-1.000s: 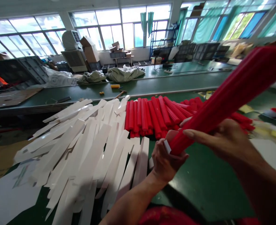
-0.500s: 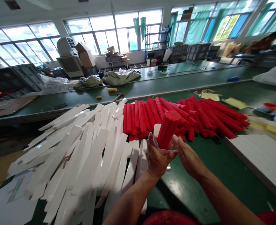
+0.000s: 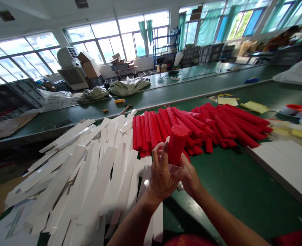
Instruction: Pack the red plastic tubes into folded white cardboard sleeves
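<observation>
A red fluted rod [image 3: 177, 145] stands tilted with its lower end inside a narrow white carton [image 3: 173, 168], most of which my hands hide. My left hand [image 3: 160, 176] is wrapped around the carton's left side, fingers up along an upright flap. Against the right side of the carton, my right hand [image 3: 190, 176] is closed, its thumb side meeting the left hand. Just beyond lies a pile of similar red rods [image 3: 156, 128]. Flat white cartons [image 3: 94, 174] are spread in overlapping layers to my left.
The green table [image 3: 233, 181] carries a white board or box [image 3: 286, 171] on the right. Yellow sheets [image 3: 255, 106] and an orange tape roll [image 3: 296, 108] lie behind it. A second green bench [image 3: 151, 99] runs across behind, and a person [image 3: 281, 39] is at the far right.
My right hand has gone from flat, with fingers stretched out beside the carton, to closed against it. Both hands and the rod now appear slightly further left; the view has also shifted.
</observation>
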The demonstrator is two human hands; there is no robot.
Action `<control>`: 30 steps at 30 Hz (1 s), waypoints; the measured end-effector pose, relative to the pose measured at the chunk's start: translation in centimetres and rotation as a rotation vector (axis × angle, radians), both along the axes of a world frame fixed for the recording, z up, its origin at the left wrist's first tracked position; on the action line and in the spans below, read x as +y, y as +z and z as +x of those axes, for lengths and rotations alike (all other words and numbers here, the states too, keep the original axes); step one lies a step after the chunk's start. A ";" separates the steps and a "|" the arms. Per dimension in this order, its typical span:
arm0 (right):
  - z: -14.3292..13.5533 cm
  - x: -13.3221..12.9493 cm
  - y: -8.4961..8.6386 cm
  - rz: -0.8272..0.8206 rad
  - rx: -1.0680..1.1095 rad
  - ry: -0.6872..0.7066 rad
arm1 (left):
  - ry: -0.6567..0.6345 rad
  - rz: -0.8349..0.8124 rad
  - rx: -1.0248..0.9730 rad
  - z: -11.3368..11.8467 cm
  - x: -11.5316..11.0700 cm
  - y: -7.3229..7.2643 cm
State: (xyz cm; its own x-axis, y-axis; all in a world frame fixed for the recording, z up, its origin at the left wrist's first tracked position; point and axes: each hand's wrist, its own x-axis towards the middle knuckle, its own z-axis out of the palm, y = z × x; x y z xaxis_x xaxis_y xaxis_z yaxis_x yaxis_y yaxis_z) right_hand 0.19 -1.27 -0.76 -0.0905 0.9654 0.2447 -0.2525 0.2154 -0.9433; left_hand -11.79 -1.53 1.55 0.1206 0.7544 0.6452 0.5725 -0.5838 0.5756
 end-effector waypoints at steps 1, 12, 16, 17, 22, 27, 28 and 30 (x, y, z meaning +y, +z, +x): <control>0.0 0.1 -0.4 0.022 -0.008 0.034 | -0.012 0.019 -0.002 -0.4 0.2 0.5; 0.9 2.1 -1.7 -0.152 -0.140 0.231 | -0.247 0.338 0.037 -3.1 3.2 7.9; 0.6 2.4 -1.6 -0.105 -0.131 0.266 | -0.286 0.318 0.175 -3.4 3.5 10.1; 0.5 2.5 -1.6 -0.087 -0.120 0.265 | -0.284 0.317 0.223 -3.5 3.5 10.0; 0.6 2.9 -2.1 -0.032 -0.170 0.246 | -0.276 0.168 0.470 -3.8 2.0 5.7; 0.6 2.8 -2.6 -0.081 -0.170 0.322 | -0.282 0.074 0.292 -5.1 1.1 3.8; 0.7 2.8 -2.6 -0.104 -0.140 0.330 | -0.289 0.030 0.178 -5.3 1.2 3.6; 0.7 2.9 -2.4 -0.142 -0.088 0.355 | -0.234 -0.130 -0.122 -5.1 1.5 3.0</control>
State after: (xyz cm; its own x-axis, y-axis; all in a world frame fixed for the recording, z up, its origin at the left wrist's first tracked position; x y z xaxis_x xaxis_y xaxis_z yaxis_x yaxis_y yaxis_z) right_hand 0.93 1.67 -3.19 -0.4398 0.8939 0.0870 -0.2042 -0.0052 -0.9789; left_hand -16.89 -0.02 4.55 0.2281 0.7929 0.5651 0.3529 -0.6082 0.7110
